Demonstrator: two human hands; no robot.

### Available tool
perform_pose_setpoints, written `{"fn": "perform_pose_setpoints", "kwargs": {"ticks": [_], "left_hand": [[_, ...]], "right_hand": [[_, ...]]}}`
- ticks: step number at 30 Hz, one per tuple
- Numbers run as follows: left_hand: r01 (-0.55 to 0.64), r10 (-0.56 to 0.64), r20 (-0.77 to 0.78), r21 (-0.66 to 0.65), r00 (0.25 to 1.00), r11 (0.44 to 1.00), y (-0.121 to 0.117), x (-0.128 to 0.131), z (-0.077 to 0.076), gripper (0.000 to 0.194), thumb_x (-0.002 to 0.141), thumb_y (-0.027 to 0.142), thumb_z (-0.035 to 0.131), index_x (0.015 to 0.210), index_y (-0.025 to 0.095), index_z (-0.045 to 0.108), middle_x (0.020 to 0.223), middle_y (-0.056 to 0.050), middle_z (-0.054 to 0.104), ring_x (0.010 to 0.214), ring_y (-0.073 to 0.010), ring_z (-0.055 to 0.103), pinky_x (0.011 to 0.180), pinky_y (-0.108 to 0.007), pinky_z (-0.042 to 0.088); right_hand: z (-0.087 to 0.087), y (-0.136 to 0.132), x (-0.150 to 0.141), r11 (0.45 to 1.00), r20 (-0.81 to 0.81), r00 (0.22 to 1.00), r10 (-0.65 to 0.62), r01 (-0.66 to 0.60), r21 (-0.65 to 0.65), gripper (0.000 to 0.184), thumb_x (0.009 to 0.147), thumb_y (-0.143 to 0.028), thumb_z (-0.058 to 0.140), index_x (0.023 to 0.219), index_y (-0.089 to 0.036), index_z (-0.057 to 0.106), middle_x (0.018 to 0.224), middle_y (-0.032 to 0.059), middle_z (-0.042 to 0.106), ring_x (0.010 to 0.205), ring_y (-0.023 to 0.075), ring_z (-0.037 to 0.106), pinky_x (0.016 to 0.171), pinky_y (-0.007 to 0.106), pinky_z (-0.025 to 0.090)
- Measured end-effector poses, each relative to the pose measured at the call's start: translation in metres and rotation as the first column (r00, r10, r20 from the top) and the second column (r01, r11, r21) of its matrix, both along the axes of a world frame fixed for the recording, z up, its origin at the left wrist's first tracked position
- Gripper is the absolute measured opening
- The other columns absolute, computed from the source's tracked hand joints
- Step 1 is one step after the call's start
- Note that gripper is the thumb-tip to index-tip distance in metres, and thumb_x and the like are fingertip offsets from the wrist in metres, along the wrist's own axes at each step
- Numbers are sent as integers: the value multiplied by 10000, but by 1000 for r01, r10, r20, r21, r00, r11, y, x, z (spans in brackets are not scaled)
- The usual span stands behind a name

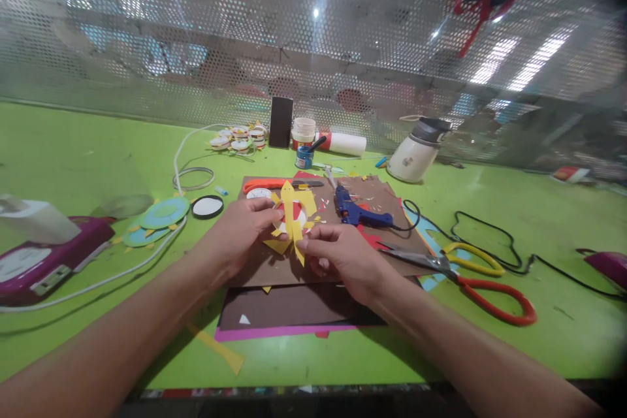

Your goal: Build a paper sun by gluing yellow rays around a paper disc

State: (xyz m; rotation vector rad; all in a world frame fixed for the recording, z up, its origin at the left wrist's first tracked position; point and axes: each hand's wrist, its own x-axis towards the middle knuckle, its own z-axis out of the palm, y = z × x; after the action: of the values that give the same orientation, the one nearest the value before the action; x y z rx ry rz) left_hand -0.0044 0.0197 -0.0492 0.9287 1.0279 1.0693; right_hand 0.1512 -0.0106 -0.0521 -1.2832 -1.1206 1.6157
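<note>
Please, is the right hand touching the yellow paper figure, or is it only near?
Touching. The head view shows the right hand with its thumb on the lower strip of the yellow paper figure.

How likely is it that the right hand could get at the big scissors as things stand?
Quite likely, I'd judge. The scissors lie close beside the right hand, with nothing seen on top of them. It would probably first need to let go of the yellow paper.
</note>
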Motion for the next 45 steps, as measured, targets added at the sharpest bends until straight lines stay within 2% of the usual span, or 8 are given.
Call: {"fn": "perform_pose_setpoints", "kwargs": {"ticks": [4, 7, 10, 16, 22, 34, 39, 45], "left_hand": [[0, 0, -16, 3, 1000, 1000, 0, -2, 0, 83, 648, 87, 643, 696, 127, 588, 675, -9, 594, 553, -109, 580, 584, -270, 530], [12, -12, -20, -4, 1000, 1000, 0, -1, -1, 101, 638, 99, 640, 703, 143, 575, 655, -11, 605, 533, -137, 591, 523, -283, 514], [13, -12, -65, 14, 998, 1000, -1, 1, -2, 126, 616, 112, 655, 702, 151, 572, 627, -12, 619, 515, -154, 592, 472, -266, 483], [-3, 6, -141, 21, 990, 1000, -3, 0, 0, 144, 612, 164, 692, 709, 147, 588, 572, 2, 598, 492, -144, 573, 467, -248, 455], [1, 11, -165, 71, 986, 997, -1, -3, -1, 133, 632, 221, 699, 653, 147, 591, 599, -5, 605, 510, -131, 565, 475, -233, 424], [10, -1, -181, 49, 983, 999, 0, -4, -1, 145, 646, 229, 693, 673, 156, 570, 605, -2, 583, 525, -159, 591, 481, -259, 439], [6, 1, -145, 46, 989, 999, 2, -4, -4, 148, 630, 214, 703, 703, 156, 589, 607, 8, 565, 530, -162, 600, 476, -255, 436], [11, -5, -144, 46, 990, 999, 1, -4, -1, 159, 617, 202, 711, 681, 159, 572, 595, 1, 587, 500, -147, 582, 486, -259, 434]], "right_hand": [[-3, -2, -1, 999, -104, 995, -3, -2, -52, 247, 600, -300, 766, 647, -162, 566, 545, -35, 587, 442, 72, 518, 496, 218, 435], [-8, -2, -3, 999, -150, 989, -9, 2, -48, 284, 572, -321, 799, 696, -157, 603, 630, -13, 630, 504, 100, 588, 561, 251, 475], [-13, -1, -5, 1000, -165, 986, -24, 21, -16, 285, 553, -318, 811, 682, -136, 634, 601, -15, 618, 518, 100, 591, 568, 240, 469], [-13, -3, -8, 993, -161, 981, -108, 112, 20, 208, 561, -268, 801, 650, -120, 686, 496, -24, 601, 428, 66, 510, 467, 200, 399], [-14, -3, -8, 990, -91, 988, -122, 127, 53, 209, 572, -307, 802, 672, -142, 723, 598, 20, 666, 527, 120, 579, 556, 255, 454], [-12, -5, -10, 982, -26, 988, -155, 157, 109, 155, 624, -259, 745, 599, -129, 664, 546, -5, 601, 504, 89, 513, 520, 220, 397], [-13, -4, -8, 987, -37, 992, -117, 120, 105, 182, 643, -274, 722, 588, -144, 607, 533, -8, 588, 506, 103, 515, 518, 230, 385], [-7, -4, -5, 980, 119, 992, -37, 13, 201, 182, 692, -280, 689, 598, -140, 621, 571, -12, 582, 547, 90, 482, 548, 224, 355]]}}
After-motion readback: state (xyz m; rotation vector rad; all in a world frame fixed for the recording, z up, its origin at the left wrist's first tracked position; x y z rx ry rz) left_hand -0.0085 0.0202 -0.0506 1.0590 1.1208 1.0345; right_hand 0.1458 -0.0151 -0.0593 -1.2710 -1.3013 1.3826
